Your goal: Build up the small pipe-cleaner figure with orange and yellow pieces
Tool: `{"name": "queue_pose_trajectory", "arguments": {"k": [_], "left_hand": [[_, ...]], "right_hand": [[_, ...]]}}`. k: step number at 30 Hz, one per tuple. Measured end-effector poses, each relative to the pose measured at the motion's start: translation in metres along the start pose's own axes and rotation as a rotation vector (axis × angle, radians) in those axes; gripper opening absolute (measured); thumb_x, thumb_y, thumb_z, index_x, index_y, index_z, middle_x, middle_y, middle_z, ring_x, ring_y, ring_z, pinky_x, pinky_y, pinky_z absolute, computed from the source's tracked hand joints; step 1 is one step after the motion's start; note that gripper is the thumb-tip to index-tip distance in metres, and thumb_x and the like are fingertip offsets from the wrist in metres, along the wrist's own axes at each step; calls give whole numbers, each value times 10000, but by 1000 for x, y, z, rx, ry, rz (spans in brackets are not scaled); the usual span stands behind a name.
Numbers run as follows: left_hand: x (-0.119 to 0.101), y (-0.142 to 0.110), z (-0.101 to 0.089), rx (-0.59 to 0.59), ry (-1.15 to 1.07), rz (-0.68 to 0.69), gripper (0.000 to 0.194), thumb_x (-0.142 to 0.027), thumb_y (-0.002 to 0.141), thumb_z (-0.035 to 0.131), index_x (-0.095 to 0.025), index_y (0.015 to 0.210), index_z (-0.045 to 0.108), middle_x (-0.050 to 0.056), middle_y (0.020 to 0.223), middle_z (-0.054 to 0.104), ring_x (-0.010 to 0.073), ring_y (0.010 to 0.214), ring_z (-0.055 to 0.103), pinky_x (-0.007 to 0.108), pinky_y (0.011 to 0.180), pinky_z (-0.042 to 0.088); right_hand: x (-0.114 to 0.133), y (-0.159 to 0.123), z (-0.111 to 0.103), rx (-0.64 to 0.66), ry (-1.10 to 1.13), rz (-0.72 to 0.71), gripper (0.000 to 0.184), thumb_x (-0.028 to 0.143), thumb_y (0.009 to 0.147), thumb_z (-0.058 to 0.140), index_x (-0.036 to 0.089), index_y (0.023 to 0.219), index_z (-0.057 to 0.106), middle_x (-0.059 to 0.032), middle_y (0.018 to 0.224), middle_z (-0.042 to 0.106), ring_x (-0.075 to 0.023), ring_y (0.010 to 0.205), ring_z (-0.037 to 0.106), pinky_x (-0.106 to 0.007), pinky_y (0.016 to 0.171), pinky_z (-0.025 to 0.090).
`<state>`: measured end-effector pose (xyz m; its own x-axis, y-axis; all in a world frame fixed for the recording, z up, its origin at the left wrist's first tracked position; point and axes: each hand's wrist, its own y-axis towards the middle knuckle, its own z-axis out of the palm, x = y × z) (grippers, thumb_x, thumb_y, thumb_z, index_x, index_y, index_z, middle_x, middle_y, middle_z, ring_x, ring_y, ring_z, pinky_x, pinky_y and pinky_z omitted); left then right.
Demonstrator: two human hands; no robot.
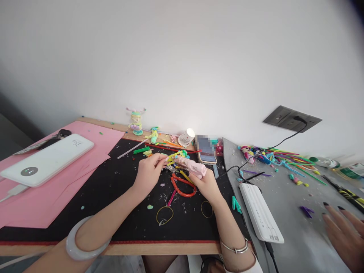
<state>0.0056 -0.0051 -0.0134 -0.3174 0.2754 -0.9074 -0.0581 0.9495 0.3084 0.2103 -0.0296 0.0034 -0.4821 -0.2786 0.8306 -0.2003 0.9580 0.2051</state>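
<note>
My left hand (150, 170) is closed, its fingertips pinching the end of a yellow pipe cleaner (174, 154). My right hand (207, 185) wraps round a pale pink tube-shaped tool (192, 167) with a printed pattern, its far end pointing at the pipe cleaner. Green and blue fuzzy bits show at that end; the contact point is too small to make out. Just under the tool, an orange-red loop (183, 194) lies on the black mat (125, 212). A magenta pipe cleaner piece (171, 198) and two thin rubber bands (165, 215) are nearer me.
Pink paper sheets (59, 201) and a white power bank (54, 157) lie left. Along the wall stand a pipe-cleaner figure (136, 123), a paper cup (187, 137) and a phone (206, 149). Right are another power bank (260, 212), pipe cleaners (295, 159) and another person's hand (342, 231).
</note>
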Motion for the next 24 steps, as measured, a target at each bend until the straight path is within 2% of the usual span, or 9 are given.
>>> {"name": "queue_pose_trajectory", "arguments": {"k": [10, 24], "left_hand": [[1, 1, 1, 11, 28, 19, 159, -267, 819, 508, -173, 839, 636, 29, 787, 720, 173, 718, 698, 265, 703, 565], [0, 2, -2, -16, -12, -9, 181, -286, 815, 507, -162, 845, 635, 42, 801, 714, 184, 727, 699, 299, 718, 568]], "right_hand": [[0, 1, 2, 5, -16, 1, 332, 221, 813, 548, 153, 1129, 626, -74, 1049, 681, -223, 902, 634, -318, 805, 491], [1, 3, -7, -61, -52, 5, 364, 224, 812, 556, 147, 1163, 619, -87, 1102, 670, -238, 983, 620, -331, 869, 466]]}}
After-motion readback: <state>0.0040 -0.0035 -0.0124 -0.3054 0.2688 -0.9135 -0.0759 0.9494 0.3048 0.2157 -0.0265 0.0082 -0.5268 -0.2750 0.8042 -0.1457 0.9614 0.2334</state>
